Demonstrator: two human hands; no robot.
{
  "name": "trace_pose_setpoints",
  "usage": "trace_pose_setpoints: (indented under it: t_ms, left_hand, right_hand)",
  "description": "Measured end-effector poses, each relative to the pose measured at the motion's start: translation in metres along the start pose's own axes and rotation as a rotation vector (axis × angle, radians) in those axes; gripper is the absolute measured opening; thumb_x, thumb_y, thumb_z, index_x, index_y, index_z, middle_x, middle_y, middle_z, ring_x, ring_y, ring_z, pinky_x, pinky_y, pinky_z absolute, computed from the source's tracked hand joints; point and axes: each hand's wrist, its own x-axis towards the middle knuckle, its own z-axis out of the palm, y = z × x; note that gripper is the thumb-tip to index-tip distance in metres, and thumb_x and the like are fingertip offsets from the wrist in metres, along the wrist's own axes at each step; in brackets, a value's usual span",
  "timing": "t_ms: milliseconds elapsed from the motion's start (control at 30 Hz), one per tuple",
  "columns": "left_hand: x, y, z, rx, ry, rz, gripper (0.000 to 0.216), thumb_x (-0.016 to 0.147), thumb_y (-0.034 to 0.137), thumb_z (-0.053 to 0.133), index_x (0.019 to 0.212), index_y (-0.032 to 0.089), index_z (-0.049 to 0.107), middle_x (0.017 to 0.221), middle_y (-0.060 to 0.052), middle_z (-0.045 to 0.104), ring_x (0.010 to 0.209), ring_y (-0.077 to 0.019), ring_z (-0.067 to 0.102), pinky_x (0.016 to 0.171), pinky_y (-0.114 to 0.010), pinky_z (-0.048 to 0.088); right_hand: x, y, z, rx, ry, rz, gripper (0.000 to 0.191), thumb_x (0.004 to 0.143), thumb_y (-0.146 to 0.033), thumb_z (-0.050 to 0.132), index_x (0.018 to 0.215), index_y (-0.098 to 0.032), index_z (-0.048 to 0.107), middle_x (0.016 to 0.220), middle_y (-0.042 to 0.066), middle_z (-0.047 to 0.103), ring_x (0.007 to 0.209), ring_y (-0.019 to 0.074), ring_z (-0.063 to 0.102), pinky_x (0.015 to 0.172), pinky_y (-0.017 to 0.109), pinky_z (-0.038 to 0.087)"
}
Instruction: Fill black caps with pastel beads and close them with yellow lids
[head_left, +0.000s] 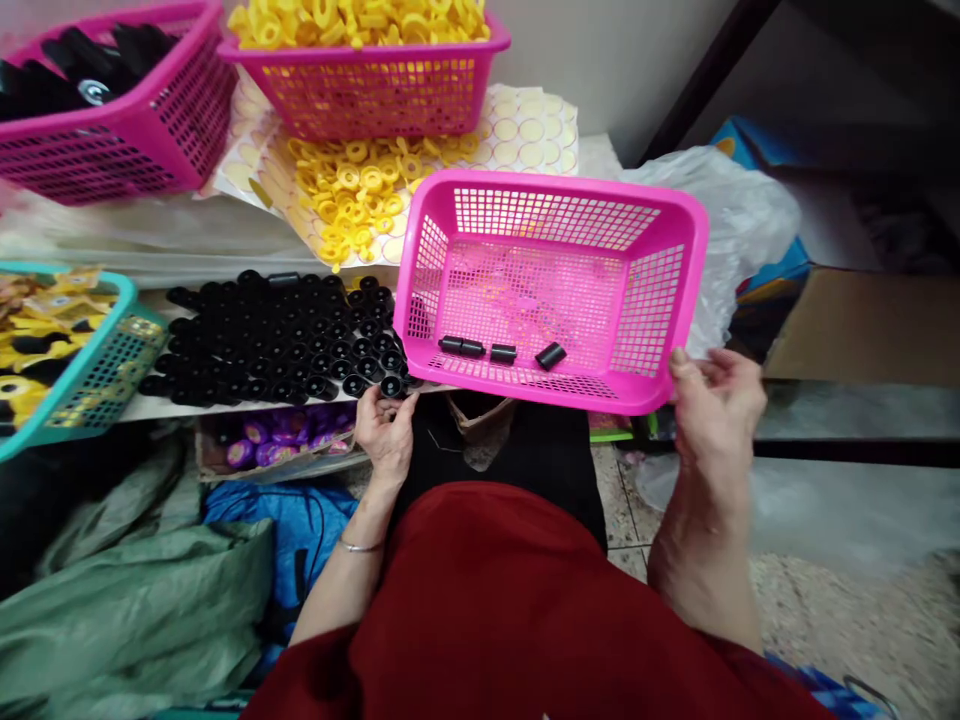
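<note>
A pink plastic basket (660, 300) is tilted toward me, with several short black tubes (501, 352) lying along its near wall. My right hand (712, 400) grips the basket's near right corner, fingers curled round the rim. My left hand (386, 425) is under the basket's near left corner, fingers curled at the edge of a dense bed of black caps (277, 340) standing on a board. Whether the left hand holds the basket or a cap I cannot tell.
Loose yellow rings (360, 195) lie on sticker sheets behind. A pink basket of yellow rings (375, 95) and another pink basket with black parts (112, 130) stand at the back. A teal basket (97, 370) sits left. Plastic bags (742, 215) lie right, green cloth (135, 610) lower left.
</note>
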Motion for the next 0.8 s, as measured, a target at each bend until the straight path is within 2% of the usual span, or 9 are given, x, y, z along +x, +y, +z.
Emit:
trace_pose_setpoints:
  t_ms: [67, 133, 267, 333, 433, 533, 667, 733, 800]
  left_hand:
    - [-0.001, 0.003, 0.003, -0.031, -0.006, -0.017, 0.053, 0.067, 0.041, 0.076, 0.109, 0.017, 0.054, 0.076, 0.003, 0.056, 0.062, -0.0087, 0.059, 0.061, -0.023, 0.051]
    - [-0.001, 0.005, 0.005, -0.067, -0.013, -0.034, 0.056, 0.066, 0.04, 0.077, 0.111, 0.016, 0.053, 0.081, 0.001, 0.056, 0.066, -0.0094, 0.061, 0.064, -0.024, 0.053]
    - [0.0, 0.007, 0.006, -0.104, -0.022, -0.046, 0.065, 0.062, 0.038, 0.079, 0.117, 0.016, 0.051, 0.096, -0.004, 0.054, 0.074, -0.01, 0.062, 0.069, -0.025, 0.056]
    - [-0.001, 0.007, 0.003, -0.113, -0.025, -0.026, 0.067, 0.061, 0.038, 0.08, 0.118, 0.016, 0.05, 0.104, -0.006, 0.052, 0.076, -0.0098, 0.062, 0.07, -0.025, 0.056]
    - [-0.005, 0.007, -0.005, -0.075, -0.037, 0.027, 0.066, 0.064, 0.039, 0.078, 0.119, 0.016, 0.049, 0.108, -0.008, 0.052, 0.074, -0.0093, 0.061, 0.068, -0.025, 0.056]
    - [-0.008, 0.01, -0.018, 0.102, 0.01, 0.186, 0.06, 0.067, 0.039, 0.077, 0.116, 0.015, 0.052, 0.104, -0.009, 0.057, 0.067, -0.0106, 0.059, 0.062, -0.028, 0.053]
    - [-0.001, 0.035, -0.029, 0.267, 0.078, 0.56, 0.042, 0.068, 0.032, 0.078, 0.102, 0.015, 0.061, 0.098, -0.012, 0.064, 0.075, -0.0182, 0.06, 0.072, -0.036, 0.051]
    - [0.011, 0.058, -0.022, 0.28, -0.035, 0.701, 0.029, 0.071, 0.029, 0.075, 0.095, 0.017, 0.064, 0.097, -0.012, 0.066, 0.083, -0.022, 0.06, 0.079, -0.039, 0.049]
    - [0.029, 0.083, -0.006, 0.314, -0.282, 0.765, 0.017, 0.074, 0.027, 0.07, 0.089, 0.019, 0.065, 0.094, -0.01, 0.067, 0.087, -0.0238, 0.059, 0.085, -0.041, 0.046]
  right_hand:
    - [0.012, 0.011, 0.001, 0.204, -0.167, 0.244, 0.067, 0.063, -0.068, 0.067, 0.105, -0.018, 0.051, 0.087, 0.006, 0.057, 0.074, 0.0217, 0.058, 0.071, 0.046, 0.052]
    - [0.013, 0.013, 0.003, 0.208, -0.191, 0.27, 0.068, 0.061, -0.069, 0.067, 0.103, -0.018, 0.05, 0.086, 0.004, 0.057, 0.071, 0.0186, 0.056, 0.071, 0.043, 0.051]
    - [-0.002, -0.014, 0.005, -0.131, -0.008, -0.191, 0.046, 0.079, -0.054, 0.061, 0.106, -0.018, 0.053, 0.106, 0.01, 0.057, 0.09, 0.0236, 0.054, 0.085, 0.047, 0.046]
    - [-0.006, -0.035, 0.011, -0.254, -0.171, -0.491, 0.023, 0.087, -0.035, 0.054, 0.1, -0.017, 0.057, 0.105, 0.013, 0.059, 0.098, 0.027, 0.052, 0.088, 0.047, 0.043]
    - [-0.002, -0.057, 0.036, -0.43, -0.649, -0.814, 0.016, 0.083, -0.012, 0.048, 0.093, -0.015, 0.061, 0.098, 0.014, 0.062, 0.091, 0.0271, 0.052, 0.074, 0.04, 0.042]
    - [0.01, -0.058, 0.066, -0.543, -0.923, -0.934, 0.021, 0.08, -0.006, 0.049, 0.094, -0.013, 0.062, 0.094, 0.014, 0.062, 0.087, 0.0262, 0.053, 0.064, 0.035, 0.038]
    - [0.026, -0.046, 0.083, -0.483, -1.018, -0.979, 0.012, 0.079, -0.008, 0.054, 0.084, -0.015, 0.062, 0.089, 0.012, 0.063, 0.082, 0.0218, 0.054, 0.065, 0.032, 0.037]
    - [0.031, -0.045, 0.078, -0.416, -1.042, -0.958, 0.011, 0.076, -0.007, 0.058, 0.082, -0.016, 0.061, 0.09, 0.011, 0.063, 0.081, 0.0206, 0.055, 0.067, 0.031, 0.039]
    - [0.034, -0.047, 0.068, -0.349, -1.03, -0.933, 0.016, 0.074, -0.007, 0.058, 0.088, -0.016, 0.06, 0.094, 0.01, 0.062, 0.084, 0.0209, 0.055, 0.071, 0.031, 0.04]
